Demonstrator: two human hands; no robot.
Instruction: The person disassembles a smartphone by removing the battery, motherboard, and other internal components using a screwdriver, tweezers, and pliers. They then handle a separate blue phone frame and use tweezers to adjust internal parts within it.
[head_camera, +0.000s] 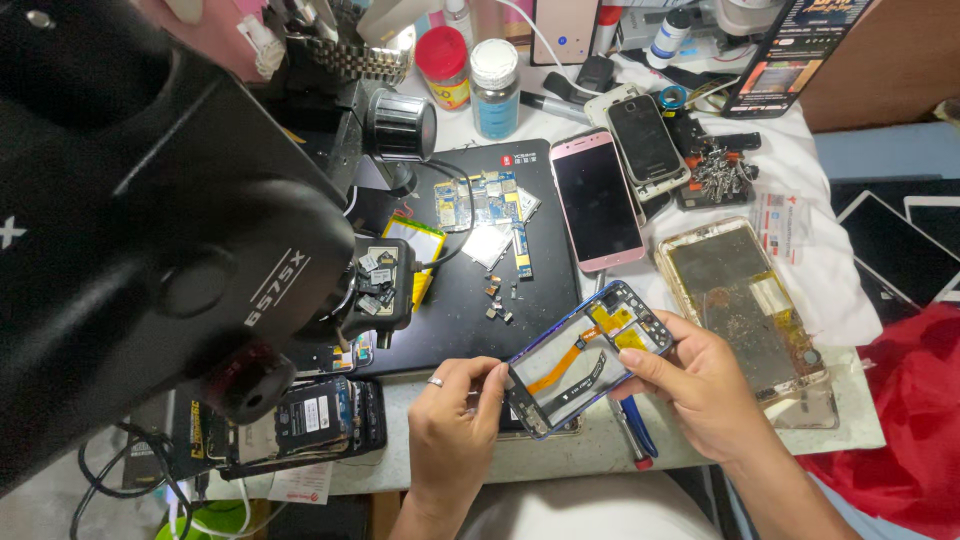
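Your left hand (450, 425), a ring on one finger, pinches the near left edge of an opened phone frame (585, 358), fingertips closed on its rim. Your right hand (700, 385) holds the frame's right side, thumb pressed on the edge and fingers curled beneath it. The blue-edged frame hangs tilted just above the near edge of the counter (600, 450), its open side facing you, with an orange flex cable (570, 355) running across the inside.

Under your right hand lies a red-and-blue handled tool (636, 432). To the near left sits a dismantled black phone (315, 415). Right of the frame lies a gold phone back shell (740, 300), worn and scuffed.

Farther off, a black work mat (500, 300) carries small circuit boards (485, 200) and loose chips. A pink smartphone (597, 198) lies screen up at the mat's right edge. A black microscope body (150, 220) fills the left. At the far edge stand a red-lidded jar (443, 65) and a blue bottle (495, 88).
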